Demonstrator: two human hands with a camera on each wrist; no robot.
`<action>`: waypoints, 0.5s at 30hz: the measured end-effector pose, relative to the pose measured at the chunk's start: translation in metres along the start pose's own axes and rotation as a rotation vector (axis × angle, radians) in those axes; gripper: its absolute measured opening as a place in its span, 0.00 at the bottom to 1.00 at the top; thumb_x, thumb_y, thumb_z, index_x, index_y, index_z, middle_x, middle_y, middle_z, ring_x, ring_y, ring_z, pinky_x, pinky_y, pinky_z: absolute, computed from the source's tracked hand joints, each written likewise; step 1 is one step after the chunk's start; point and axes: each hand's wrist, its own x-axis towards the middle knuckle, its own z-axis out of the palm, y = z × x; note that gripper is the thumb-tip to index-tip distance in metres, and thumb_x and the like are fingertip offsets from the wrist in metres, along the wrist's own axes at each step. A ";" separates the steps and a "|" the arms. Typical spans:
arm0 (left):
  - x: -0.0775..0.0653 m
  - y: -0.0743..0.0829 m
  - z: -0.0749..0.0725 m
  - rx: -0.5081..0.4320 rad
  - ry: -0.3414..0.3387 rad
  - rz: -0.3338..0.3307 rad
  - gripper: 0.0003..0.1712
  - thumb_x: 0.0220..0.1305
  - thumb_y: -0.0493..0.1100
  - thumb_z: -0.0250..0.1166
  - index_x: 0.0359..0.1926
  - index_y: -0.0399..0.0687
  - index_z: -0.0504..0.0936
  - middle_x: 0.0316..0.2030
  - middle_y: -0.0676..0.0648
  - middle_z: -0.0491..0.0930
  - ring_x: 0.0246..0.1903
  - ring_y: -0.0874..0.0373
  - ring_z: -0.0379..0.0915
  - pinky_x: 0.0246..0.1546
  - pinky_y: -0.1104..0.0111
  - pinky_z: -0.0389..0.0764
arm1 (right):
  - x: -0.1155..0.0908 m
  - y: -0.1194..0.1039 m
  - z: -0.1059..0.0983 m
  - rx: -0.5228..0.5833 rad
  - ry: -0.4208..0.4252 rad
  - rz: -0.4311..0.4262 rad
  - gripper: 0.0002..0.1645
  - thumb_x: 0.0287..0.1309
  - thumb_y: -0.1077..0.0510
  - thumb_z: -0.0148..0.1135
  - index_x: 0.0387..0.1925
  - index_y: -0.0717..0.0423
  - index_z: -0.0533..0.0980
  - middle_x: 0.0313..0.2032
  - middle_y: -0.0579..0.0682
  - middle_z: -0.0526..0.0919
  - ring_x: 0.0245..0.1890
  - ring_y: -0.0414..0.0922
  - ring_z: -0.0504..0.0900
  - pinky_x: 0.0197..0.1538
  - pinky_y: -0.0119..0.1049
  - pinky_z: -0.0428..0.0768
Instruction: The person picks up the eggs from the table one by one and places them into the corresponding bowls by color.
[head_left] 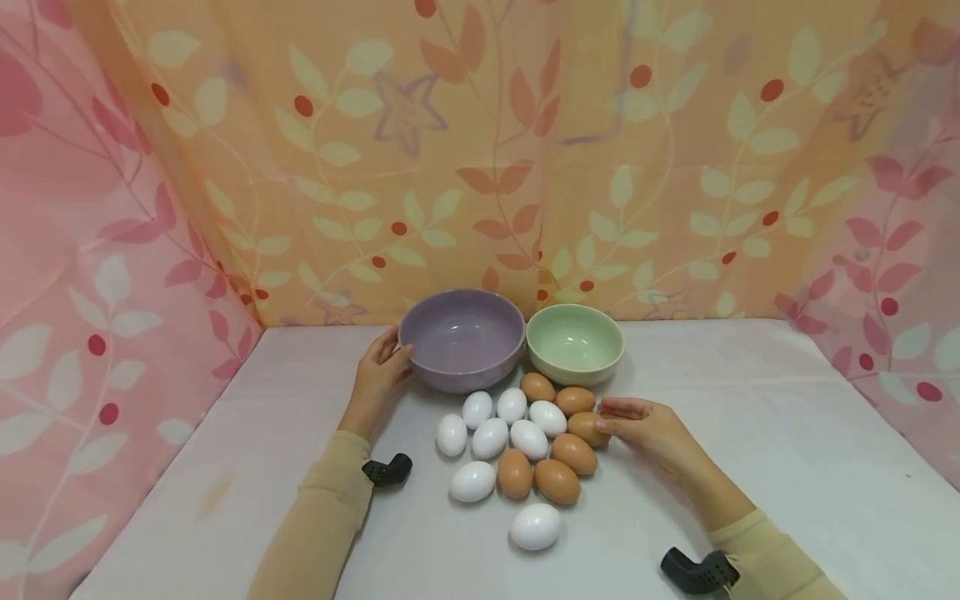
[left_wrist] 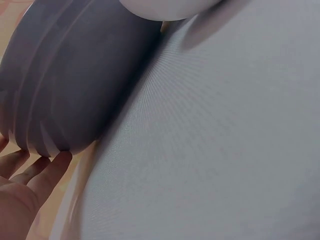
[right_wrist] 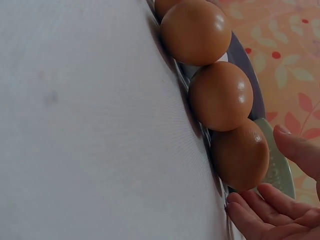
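Note:
A purple bowl point(head_left: 465, 375) stands at the back of the table. My left hand point(head_left: 378, 371) rests its fingertips against the bowl's left outer wall; in the left wrist view these fingers point(left_wrist: 52, 172) lie on the lower wall. In front of the bowls lie several white eggs point(head_left: 490, 438) and several brown eggs point(head_left: 557, 482), loosely grouped. At the group's right side is my right hand point(head_left: 652, 429), thumb and fingers apart beside a brown egg point(head_left: 587, 428). The right wrist view shows fingertips right at the end of the nearest brown egg point(right_wrist: 241, 155), with the thumb raised off it.
A smaller green bowl point(head_left: 576, 367) stands close to the purple bowl's right side. One white egg point(head_left: 536, 527) lies apart at the front. White cloth point(head_left: 787, 433) covers the table, and a patterned orange curtain point(head_left: 480, 167) hangs right behind the bowls.

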 end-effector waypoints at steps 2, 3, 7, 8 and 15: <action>0.000 -0.001 0.000 -0.004 -0.005 0.003 0.36 0.72 0.42 0.60 0.76 0.49 0.58 0.75 0.46 0.59 0.70 0.51 0.64 0.45 0.77 0.81 | 0.000 0.000 0.000 0.003 -0.002 0.008 0.40 0.58 0.49 0.72 0.66 0.65 0.70 0.64 0.61 0.76 0.48 0.30 0.79 0.48 0.28 0.76; 0.001 -0.002 0.000 -0.005 -0.007 0.003 0.36 0.72 0.42 0.60 0.76 0.49 0.58 0.75 0.46 0.59 0.69 0.51 0.64 0.45 0.77 0.81 | -0.001 0.000 0.001 0.004 -0.005 0.010 0.40 0.58 0.49 0.72 0.66 0.65 0.70 0.64 0.61 0.76 0.47 0.31 0.79 0.48 0.28 0.76; 0.000 -0.004 -0.001 -0.010 -0.013 0.001 0.36 0.72 0.42 0.60 0.76 0.48 0.57 0.76 0.46 0.59 0.70 0.52 0.63 0.45 0.77 0.81 | -0.001 0.001 0.001 -0.004 -0.010 0.016 0.40 0.58 0.48 0.72 0.66 0.65 0.70 0.63 0.60 0.77 0.46 0.32 0.79 0.47 0.30 0.76; 0.000 -0.004 -0.001 -0.007 -0.012 -0.001 0.36 0.72 0.42 0.60 0.76 0.48 0.57 0.76 0.46 0.59 0.71 0.52 0.62 0.45 0.77 0.80 | -0.001 0.002 0.001 -0.003 -0.011 0.016 0.40 0.57 0.48 0.72 0.66 0.65 0.70 0.63 0.60 0.78 0.45 0.32 0.80 0.47 0.30 0.76; -0.001 0.000 0.000 0.022 -0.015 0.007 0.36 0.73 0.44 0.59 0.76 0.49 0.57 0.76 0.47 0.59 0.71 0.54 0.61 0.48 0.74 0.80 | 0.000 0.005 0.001 0.011 -0.025 -0.021 0.38 0.58 0.51 0.71 0.64 0.66 0.71 0.60 0.61 0.80 0.43 0.30 0.78 0.45 0.30 0.76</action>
